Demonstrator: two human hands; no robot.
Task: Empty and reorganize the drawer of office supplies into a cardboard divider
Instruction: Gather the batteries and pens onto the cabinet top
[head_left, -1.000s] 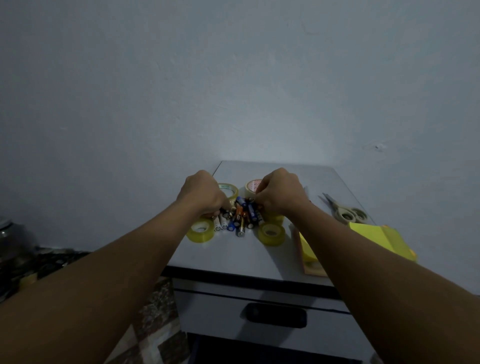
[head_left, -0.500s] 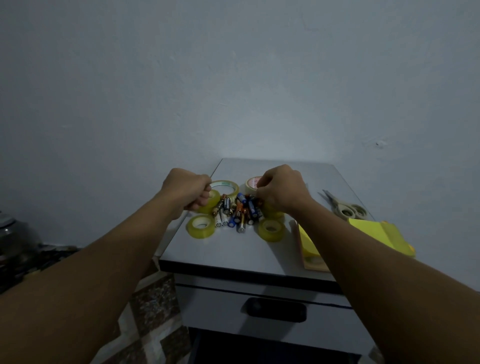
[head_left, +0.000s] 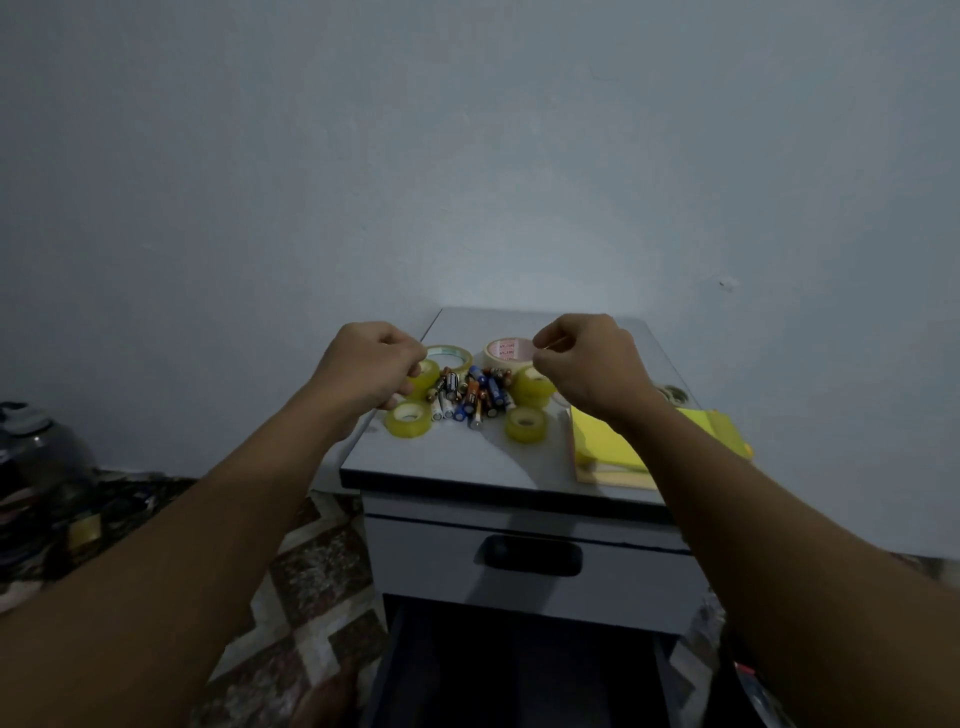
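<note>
A pile of several small batteries (head_left: 470, 396) lies on the grey cabinet top (head_left: 457, 462). Yellow tape rolls sit around it: one at the front left (head_left: 409, 419), one at the front right (head_left: 525, 424), one beside my left hand (head_left: 425, 375) and one under my right hand (head_left: 531, 387). Behind the pile are a clear tape ring (head_left: 451, 355) and a white tape roll (head_left: 505, 351). My left hand (head_left: 370, 365) is a closed fist left of the pile. My right hand (head_left: 589, 364) hovers right of it with curled, pinched fingers. I see nothing in either hand.
Yellow paper pads (head_left: 610, 444) lie at the right edge of the top, with scissors (head_left: 674, 395) mostly hidden behind my right wrist. The drawer (head_left: 452, 566) below is closed, its dark handle (head_left: 532, 556) in front. A dark open compartment (head_left: 519, 670) lies underneath. Clutter (head_left: 36, 457) stands at the left.
Both hands have drawn apart and lifted off the battery pile, the left one to the left and the right one to the right. The pile now lies uncovered between them.
</note>
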